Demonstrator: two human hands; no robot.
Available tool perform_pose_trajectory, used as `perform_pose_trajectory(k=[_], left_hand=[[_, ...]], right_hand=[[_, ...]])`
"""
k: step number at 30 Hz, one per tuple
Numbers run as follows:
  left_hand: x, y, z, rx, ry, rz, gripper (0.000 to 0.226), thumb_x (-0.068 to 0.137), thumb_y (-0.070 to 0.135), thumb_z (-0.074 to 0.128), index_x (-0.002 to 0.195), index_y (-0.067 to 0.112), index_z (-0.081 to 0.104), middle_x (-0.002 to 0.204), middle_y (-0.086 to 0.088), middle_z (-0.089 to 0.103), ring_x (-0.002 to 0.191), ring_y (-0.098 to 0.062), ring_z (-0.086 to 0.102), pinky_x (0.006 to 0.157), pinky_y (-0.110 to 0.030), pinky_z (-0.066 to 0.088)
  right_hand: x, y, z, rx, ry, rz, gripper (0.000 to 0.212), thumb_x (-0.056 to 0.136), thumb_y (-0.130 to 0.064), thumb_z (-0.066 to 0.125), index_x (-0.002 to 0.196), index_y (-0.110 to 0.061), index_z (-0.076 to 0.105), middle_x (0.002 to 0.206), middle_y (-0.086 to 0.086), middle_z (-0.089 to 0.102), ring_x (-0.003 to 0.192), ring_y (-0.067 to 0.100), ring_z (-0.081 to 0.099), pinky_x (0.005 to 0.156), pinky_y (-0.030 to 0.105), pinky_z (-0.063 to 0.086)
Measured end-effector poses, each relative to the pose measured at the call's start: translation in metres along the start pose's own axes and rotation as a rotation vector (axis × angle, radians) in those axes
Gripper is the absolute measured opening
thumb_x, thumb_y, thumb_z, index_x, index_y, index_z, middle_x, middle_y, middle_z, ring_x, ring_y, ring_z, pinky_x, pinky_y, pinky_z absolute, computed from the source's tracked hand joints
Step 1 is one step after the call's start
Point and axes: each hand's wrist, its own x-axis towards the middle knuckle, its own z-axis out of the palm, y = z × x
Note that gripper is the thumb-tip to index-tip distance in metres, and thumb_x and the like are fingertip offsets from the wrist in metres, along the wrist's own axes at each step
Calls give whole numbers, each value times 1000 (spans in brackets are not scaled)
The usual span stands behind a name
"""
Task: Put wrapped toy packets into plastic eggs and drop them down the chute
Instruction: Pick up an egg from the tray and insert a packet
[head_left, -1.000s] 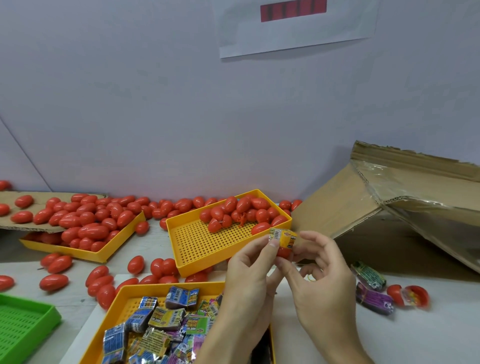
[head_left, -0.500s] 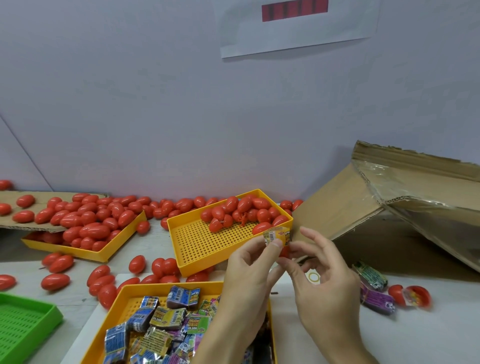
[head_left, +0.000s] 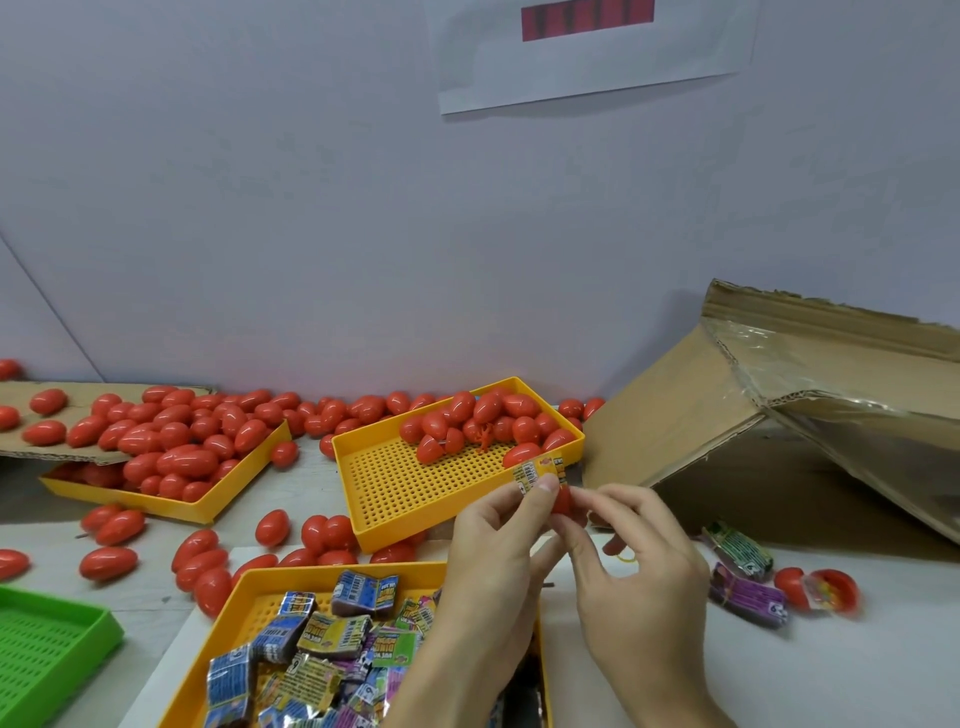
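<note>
A yellow foil-wrapped toy packet (head_left: 537, 472) is pinched by the left hand (head_left: 498, 530) & pressed toward a small red plastic egg half (head_left: 562, 501) pinched by the right hand (head_left: 631, 551), above the table, betw. trays. Packet judged not yet inside; closing & the drop into the brown cardboard chute (head_left: 779, 415) are left. Many packets remain in the near yellow perforated tray (head_left: 249, 587)

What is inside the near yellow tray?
The near tray holds a heap of wrapped toy packets in blue, yellow, green and purple. The left hand and forearm cover its right part, so that side's contents are hidden.
</note>
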Motion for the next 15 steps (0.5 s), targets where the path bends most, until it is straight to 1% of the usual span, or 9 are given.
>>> perform_pose_trajectory(k=[2, 5, 6, 9, 12, 15], left_hand=[[-1, 1, 0, 9, -15, -13, 22, 88, 21, 70, 86, 0, 76, 91, -19, 71, 96, -30, 72, 76, -27, 58], [-2, 4, 1, 28, -32, -30, 21, 88, 23, 69, 84, 4, 79, 96, -21, 73, 98, -31, 73, 77, -29, 58], [-2, 5, 1, 33, -33, -37, 22, 88, 24, 69, 85, 4, 79, 98, -21, 74, 99, -31, 72, 78, -30, 59], [-1, 5, 1, 45, -24, -39, 25, 88, 26, 68, 87, 3, 78, 100, -22, 74, 100, -32, 72, 82, -33, 60], [-1, 3, 1, 55, 0, -20, 28, 90, 24, 67, 95, -2, 75, 105, -25, 72, 102, -32, 72, 88, -35, 59], [-1, 1, 3, 51, 1, -14, 28, 90, 22, 67, 100, -5, 73, 103, -23, 73, 100, -30, 73, 82, -30, 60]], right_hand=[[-1, 0, 0, -2, 14, -6, 29, 75, -20, 71, 102, -10, 77, 93, -9, 61, 84, -6, 59, 72, 5, 47], [-1, 1, 0, -24, 40, -30, 30, 74, -15, 74, 102, -7, 76, 95, -7, 63, 83, 4, 61, 72, 7, 48], [-1, 1, 0, -34, 44, -43, 30, 73, -14, 74, 102, -7, 76, 95, -7, 63, 82, 6, 61, 73, 6, 48], [0, -1, 0, -29, 31, -63, 30, 74, -15, 75, 102, -6, 75, 95, -8, 62, 81, 2, 59, 72, 4, 47], [1, -1, -1, -25, -2, -71, 31, 74, -20, 74, 102, -7, 75, 96, -8, 61, 81, 3, 59, 71, 5, 47], [2, -1, -1, -56, -7, -88, 32, 73, -23, 74, 100, -6, 76, 94, -4, 64, 82, 6, 60, 75, 6, 46]])
